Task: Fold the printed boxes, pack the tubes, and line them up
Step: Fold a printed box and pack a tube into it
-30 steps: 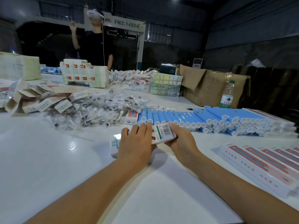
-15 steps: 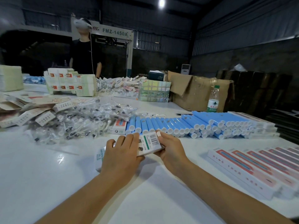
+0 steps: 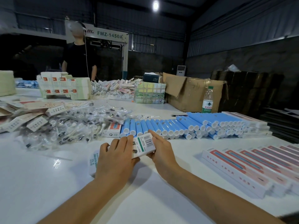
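A white printed box (image 3: 144,145) with a barcode and a green stripe lies just above the white table (image 3: 40,183), held between both hands. My left hand (image 3: 116,159) lies over its left part with fingers curled over the top. Its right end is gripped by my right hand (image 3: 161,151), index finger along the far edge. Behind the box lie rows of blue tubes (image 3: 186,125) with white caps. Finished pink-and-white boxes (image 3: 252,167) lie lined up at the right.
A heap of clear-wrapped toothbrushes (image 3: 76,125) and flat box blanks (image 3: 24,113) lies at the left. Further back are a stack of printed cartons (image 3: 64,88), a cardboard box (image 3: 192,92) and a water bottle (image 3: 207,101). A person (image 3: 79,57) stands behind the table.
The view has tilted up and shifted. Both hands keep hold of the box in nearly the same grip. The person at the back has lowered a raised arm.
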Action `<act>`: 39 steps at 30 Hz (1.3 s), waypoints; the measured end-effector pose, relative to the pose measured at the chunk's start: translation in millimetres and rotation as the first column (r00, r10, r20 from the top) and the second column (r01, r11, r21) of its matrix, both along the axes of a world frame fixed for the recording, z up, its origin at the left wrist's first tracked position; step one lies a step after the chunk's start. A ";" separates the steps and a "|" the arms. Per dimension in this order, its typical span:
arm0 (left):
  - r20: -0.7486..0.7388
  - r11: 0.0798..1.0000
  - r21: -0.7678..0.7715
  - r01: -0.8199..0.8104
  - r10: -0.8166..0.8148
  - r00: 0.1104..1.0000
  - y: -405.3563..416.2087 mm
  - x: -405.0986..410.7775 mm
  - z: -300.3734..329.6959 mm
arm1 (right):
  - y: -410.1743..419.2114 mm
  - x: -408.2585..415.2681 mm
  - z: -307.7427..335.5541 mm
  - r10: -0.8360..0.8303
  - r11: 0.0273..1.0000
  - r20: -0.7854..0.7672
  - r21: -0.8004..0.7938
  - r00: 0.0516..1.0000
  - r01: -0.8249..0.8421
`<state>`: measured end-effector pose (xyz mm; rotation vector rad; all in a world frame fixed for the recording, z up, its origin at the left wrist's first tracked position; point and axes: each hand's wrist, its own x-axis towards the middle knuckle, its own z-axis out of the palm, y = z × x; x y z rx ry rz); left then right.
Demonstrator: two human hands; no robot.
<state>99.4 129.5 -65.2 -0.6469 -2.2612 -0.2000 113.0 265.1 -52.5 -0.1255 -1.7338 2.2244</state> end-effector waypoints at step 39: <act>0.193 0.747 0.643 0.171 -0.374 0.907 -7.3 -8.9 27.9 | -1.2 9.1 7.5 -0.089 0.871 -0.403 0.413 0.911 0.268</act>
